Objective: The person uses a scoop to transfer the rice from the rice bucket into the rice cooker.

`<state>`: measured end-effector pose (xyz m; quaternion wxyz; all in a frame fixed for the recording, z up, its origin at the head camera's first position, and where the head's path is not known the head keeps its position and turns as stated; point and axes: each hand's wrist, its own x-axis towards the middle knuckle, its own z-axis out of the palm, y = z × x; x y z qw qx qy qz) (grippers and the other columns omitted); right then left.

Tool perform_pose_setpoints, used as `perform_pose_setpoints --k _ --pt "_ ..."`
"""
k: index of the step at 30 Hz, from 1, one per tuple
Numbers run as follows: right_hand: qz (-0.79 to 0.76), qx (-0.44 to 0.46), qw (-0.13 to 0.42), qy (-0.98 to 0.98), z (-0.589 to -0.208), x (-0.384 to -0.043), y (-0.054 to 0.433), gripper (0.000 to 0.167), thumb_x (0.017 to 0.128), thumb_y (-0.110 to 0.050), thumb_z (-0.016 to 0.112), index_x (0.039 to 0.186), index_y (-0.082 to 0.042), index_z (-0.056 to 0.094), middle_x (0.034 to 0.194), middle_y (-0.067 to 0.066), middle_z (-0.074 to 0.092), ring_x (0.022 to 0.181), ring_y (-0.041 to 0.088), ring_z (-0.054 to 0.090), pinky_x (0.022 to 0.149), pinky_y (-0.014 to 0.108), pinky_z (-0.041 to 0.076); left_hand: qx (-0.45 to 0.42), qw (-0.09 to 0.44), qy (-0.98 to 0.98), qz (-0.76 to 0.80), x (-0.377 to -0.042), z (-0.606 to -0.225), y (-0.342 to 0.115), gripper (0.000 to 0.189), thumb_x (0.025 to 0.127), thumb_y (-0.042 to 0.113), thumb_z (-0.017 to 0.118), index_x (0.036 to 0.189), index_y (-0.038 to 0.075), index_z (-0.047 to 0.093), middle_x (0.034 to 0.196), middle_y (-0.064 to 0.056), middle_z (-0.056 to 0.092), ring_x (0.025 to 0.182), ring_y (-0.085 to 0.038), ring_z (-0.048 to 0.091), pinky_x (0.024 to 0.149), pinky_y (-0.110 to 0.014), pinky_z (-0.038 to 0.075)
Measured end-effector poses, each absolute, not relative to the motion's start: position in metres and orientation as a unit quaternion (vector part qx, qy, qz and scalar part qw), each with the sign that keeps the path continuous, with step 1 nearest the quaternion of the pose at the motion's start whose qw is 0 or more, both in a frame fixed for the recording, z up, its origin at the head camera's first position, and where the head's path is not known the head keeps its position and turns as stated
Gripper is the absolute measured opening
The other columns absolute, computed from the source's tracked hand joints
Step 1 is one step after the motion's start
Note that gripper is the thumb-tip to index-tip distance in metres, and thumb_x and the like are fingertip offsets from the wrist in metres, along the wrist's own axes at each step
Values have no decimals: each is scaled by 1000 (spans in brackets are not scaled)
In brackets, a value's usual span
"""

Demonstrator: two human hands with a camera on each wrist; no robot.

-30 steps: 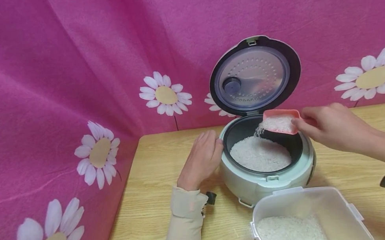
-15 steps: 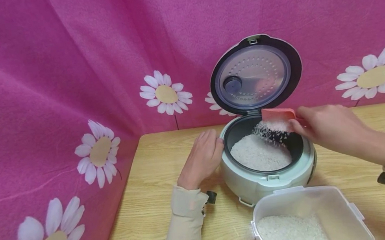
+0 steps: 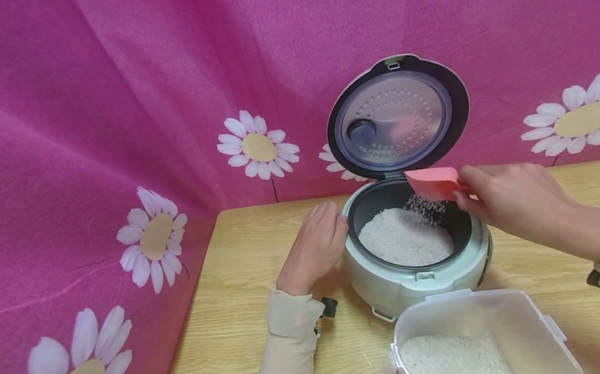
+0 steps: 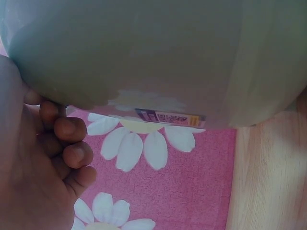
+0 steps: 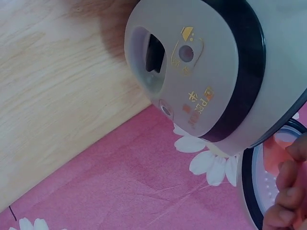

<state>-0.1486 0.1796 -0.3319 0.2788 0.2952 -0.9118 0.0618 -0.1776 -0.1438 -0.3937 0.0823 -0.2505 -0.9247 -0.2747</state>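
A pink scoop (image 3: 433,183) is tipped over the rice cooker's pot, and loose rice grains (image 3: 426,208) fall from it. My right hand (image 3: 524,204) grips the scoop by its handle end, right of the pot. Heaped white rice (image 3: 402,237) lies inside the dark pot of the pale green rice cooker (image 3: 401,296); its lid (image 3: 397,117) stands raised behind. At the cooker's left rim, my left hand (image 3: 314,244) holds on with curled fingers. In the left wrist view those fingers (image 4: 72,129) bend in beside the cooker's smooth wall (image 4: 158,52).
A clear plastic bin (image 3: 520,316) partly filled with rice stands in front of the cooker, near the frame's bottom edge. All of it rests on a wooden table (image 3: 237,317). Pink cloth (image 3: 283,41) printed with white flowers hangs behind and to the left.
The right hand has turned the scoop from nearly level to steeply tipped, its underside now showing. Rice has poured out of it into the pot. The left hand has stayed still.
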Motion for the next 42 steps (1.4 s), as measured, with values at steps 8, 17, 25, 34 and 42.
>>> perform_pose_setpoints --k 8,17,25,34,42 --pt "58 301 299 -904 -332 -140 180 30 71 -13 86 84 -13 59 58 -9 39 51 6 29 45 22 18 -249 78 -925 -276 -177 -393 -143 17 106 27 42 98 14 48 85 -2 46 86 -15 47 81 -28 43" --pt "65 331 342 -877 -334 -122 176 54 105 -54 28 81 -15 57 57 -11 37 50 1 23 46 21 14 -246 70 -926 -279 -176 -394 -143 17 106 28 42 100 14 49 86 -2 47 87 -15 47 80 -27 44" --pt "71 353 338 -869 -331 -101 168 56 106 -56 24 77 -20 54 57 -17 34 51 -5 23 45 17 16 -243 70 -928 -274 -176 -394 -144 17 106 28 42 100 13 49 86 -2 47 86 -15 47 80 -28 44" --pt "91 365 286 -881 -330 -76 165 52 104 -58 25 74 -26 53 61 -23 33 56 -10 21 49 12 17 -259 100 -921 -272 -177 -394 -144 18 105 23 42 93 12 49 82 -3 46 82 -16 46 78 -29 41" --pt "120 383 283 -871 -327 -58 160 47 104 -58 29 75 -29 52 63 -27 34 59 -14 20 50 8 18 -267 112 -918 -271 -178 -394 -142 18 105 22 41 92 11 48 81 -4 45 80 -17 45 78 -29 40"
